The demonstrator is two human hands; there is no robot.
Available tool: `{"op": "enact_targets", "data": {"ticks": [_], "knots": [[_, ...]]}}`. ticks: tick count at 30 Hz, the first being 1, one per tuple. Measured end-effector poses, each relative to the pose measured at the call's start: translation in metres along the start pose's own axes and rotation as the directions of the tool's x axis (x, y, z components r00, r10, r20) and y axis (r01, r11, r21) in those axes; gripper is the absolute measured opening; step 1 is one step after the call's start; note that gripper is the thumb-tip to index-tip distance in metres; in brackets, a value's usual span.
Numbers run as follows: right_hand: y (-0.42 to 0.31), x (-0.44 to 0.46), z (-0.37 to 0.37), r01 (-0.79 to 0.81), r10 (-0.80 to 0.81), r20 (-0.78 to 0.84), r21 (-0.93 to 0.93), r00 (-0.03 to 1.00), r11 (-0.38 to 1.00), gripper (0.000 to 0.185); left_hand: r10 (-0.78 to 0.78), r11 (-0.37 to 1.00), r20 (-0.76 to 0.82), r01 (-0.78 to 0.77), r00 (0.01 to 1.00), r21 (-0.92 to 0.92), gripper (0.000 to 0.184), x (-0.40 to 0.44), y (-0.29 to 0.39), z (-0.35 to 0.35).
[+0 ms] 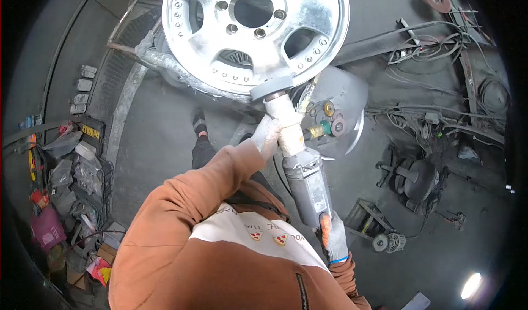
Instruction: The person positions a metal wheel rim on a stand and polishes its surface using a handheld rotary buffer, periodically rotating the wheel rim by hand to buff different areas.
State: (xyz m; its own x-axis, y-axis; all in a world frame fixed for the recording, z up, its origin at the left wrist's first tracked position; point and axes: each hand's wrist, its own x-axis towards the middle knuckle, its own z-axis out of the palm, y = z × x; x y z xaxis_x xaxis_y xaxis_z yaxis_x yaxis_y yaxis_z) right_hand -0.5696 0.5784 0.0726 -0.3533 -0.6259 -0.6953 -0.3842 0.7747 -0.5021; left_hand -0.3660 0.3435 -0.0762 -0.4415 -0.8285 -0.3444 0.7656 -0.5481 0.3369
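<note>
A polished alloy wheel rim (214, 70) lies face up at the top of the view, with several bolt holes around its hub opening. A long grey power grinder (309, 186) points up at its lower edge. The grinder's grey disc (272, 88) meets or overlaps the rim's lower edge; I cannot tell if it spins. My left hand (268, 136), in a pale dusty glove, is closed around the white-wrapped front of the grinder. Around the rear body, my right hand (334, 237), in a grey glove with orange, is closed; its fingers are partly hidden.
A rounded grey surface (344, 90) beside the grinder carries several small abrasive wheels (337, 126). Cables (434, 48) hang at the right. On the floor stand a stool (418, 179) and a small motor (389, 243). Bags and boxes (82, 178) crowd the left side.
</note>
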Motion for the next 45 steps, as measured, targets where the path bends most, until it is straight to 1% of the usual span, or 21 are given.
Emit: {"op": "enact_targets", "data": {"ticks": [3, 5, 7, 8, 13, 16, 18, 21, 22, 23, 24, 25, 27, 28, 30, 31, 34, 37, 39, 41, 45], "knots": [[0.023, 0.021, 0.021, 0.287, -0.286, 0.035, -0.184, 0.958, 0.940, 0.060, 0.026, 1.000, -0.016, -0.026, 1.000, 0.009, 0.021, -0.009, 0.006, -0.035], [-0.013, 0.025, 0.040, 0.259, -0.243, 0.094, -0.244, 0.966, 0.935, 0.065, -0.018, 0.998, -0.067, 0.013, 0.998, -0.063, 0.027, -0.028, 0.025, -0.057], [-0.003, 0.043, 0.060, 0.349, -0.326, 0.126, -0.369, 0.937, 0.861, 0.065, -0.010, 0.999, -0.089, 0.006, 0.996, -0.049, 0.027, -0.040, 0.044, -0.072], [0.005, 0.052, 0.068, 0.386, -0.360, 0.140, -0.356, 0.922, 0.851, 0.063, 0.002, 0.999, -0.120, -0.006, 0.993, -0.036, 0.027, -0.044, 0.050, -0.079], [0.000, 0.065, 0.060, 0.367, -0.329, 0.164, -0.334, 0.930, 0.868, 0.065, 0.028, 0.999, -0.173, -0.034, 0.985, -0.036, 0.030, -0.044, 0.046, -0.084], [0.014, 0.069, 0.031, 0.355, -0.360, 0.059, -0.372, 0.931, 0.857, 0.067, 0.037, 0.994, -0.097, -0.046, 0.995, -0.095, 0.028, -0.028, 0.019, -0.057], [0.016, 0.066, -0.001, 0.326, -0.337, 0.021, -0.316, 0.941, 0.891, 0.071, 0.007, 0.988, -0.047, -0.014, 0.999, -0.155, 0.026, -0.011, -0.001, -0.034], [0.002, 0.057, -0.044, 0.311, -0.413, -0.113, -0.491, 0.904, 0.814, 0.080, 0.022, 0.984, 0.048, -0.013, 0.999, -0.176, 0.025, 0.014, -0.028, -0.002], [0.005, 0.057, -0.057, 0.306, -0.436, -0.141, -0.526, 0.889, 0.794, 0.079, -0.016, 0.983, 0.136, 0.040, 0.991, -0.177, 0.024, 0.021, -0.032, 0.004], [0.008, 0.060, -0.067, 0.306, -0.462, -0.163, -0.557, 0.872, 0.772, 0.078, -0.006, 0.984, 0.131, 0.030, 0.991, -0.177, 0.024, 0.025, -0.039, 0.013], [-0.003, 0.062, -0.074, 0.259, -0.373, -0.143, -0.498, 0.916, 0.827, 0.073, -0.027, 0.976, 0.136, 0.055, 0.990, -0.209, 0.022, 0.028, -0.041, 0.019], [-0.006, 0.065, -0.078, 0.291, -0.378, -0.107, -0.462, 0.919, 0.838, 0.071, -0.049, 0.966, 0.143, 0.083, 0.988, -0.243, 0.019, 0.030, -0.041, 0.020], [-0.018, 0.063, -0.074, 0.157, -0.254, -0.151, -0.468, 0.955, 0.870, 0.073, -0.015, 0.975, 0.095, 0.036, 0.995, -0.218, 0.020, 0.025, -0.040, 0.019], [-0.006, 0.072, -0.075, 0.168, -0.262, -0.141, -0.473, 0.955, 0.865, 0.073, 0.004, 0.980, 0.051, 0.006, 0.999, -0.198, 0.020, 0.022, -0.041, 0.016], [0.045, 0.099, -0.072, 0.307, -0.389, -0.078, -0.482, 0.918, 0.821, 0.083, 0.019, 0.986, 0.049, -0.011, 0.999, -0.167, 0.023, 0.019, -0.044, -0.006], [0.050, 0.102, -0.060, 0.341, -0.435, -0.075, -0.508, 0.898, 0.791, 0.096, 0.023, 0.991, 0.053, -0.016, 0.998, -0.133, 0.025, 0.014, -0.040, -0.015], [0.043, 0.100, -0.023, 0.303, -0.366, -0.028, -0.502, 0.930, 0.810, 0.105, 0.056, 0.992, 0.029, -0.053, 0.998, -0.115, 0.026, -0.003, -0.021, -0.041], [0.045, 0.111, 0.018, 0.382, -0.419, 0.021, -0.456, 0.908, 0.804, 0.100, 0.057, 0.997, 0.027, -0.056, 0.998, -0.046, 0.024, -0.018, 0.006, -0.069], [0.035, 0.110, 0.045, 0.387, -0.415, 0.039, -0.446, 0.909, 0.807, 0.096, 0.085, 0.991, -0.052, -0.090, 0.995, -0.096, 0.024, -0.020, 0.014, -0.095], [0.022, 0.111, 0.069, 0.389, -0.412, 0.044, -0.435, 0.910, 0.812, 0.092, 0.101, 0.994, -0.029, -0.102, 0.994, -0.034, 0.026, -0.031, 0.046, -0.094], [0.001, 0.111, 0.103, 0.399, -0.390, 0.102, -0.367, 0.915, 0.840, 0.085, 0.096, 0.995, -0.124, -0.090, 0.988, 0.047, 0.027, -0.047, 0.086, -0.099]]}}
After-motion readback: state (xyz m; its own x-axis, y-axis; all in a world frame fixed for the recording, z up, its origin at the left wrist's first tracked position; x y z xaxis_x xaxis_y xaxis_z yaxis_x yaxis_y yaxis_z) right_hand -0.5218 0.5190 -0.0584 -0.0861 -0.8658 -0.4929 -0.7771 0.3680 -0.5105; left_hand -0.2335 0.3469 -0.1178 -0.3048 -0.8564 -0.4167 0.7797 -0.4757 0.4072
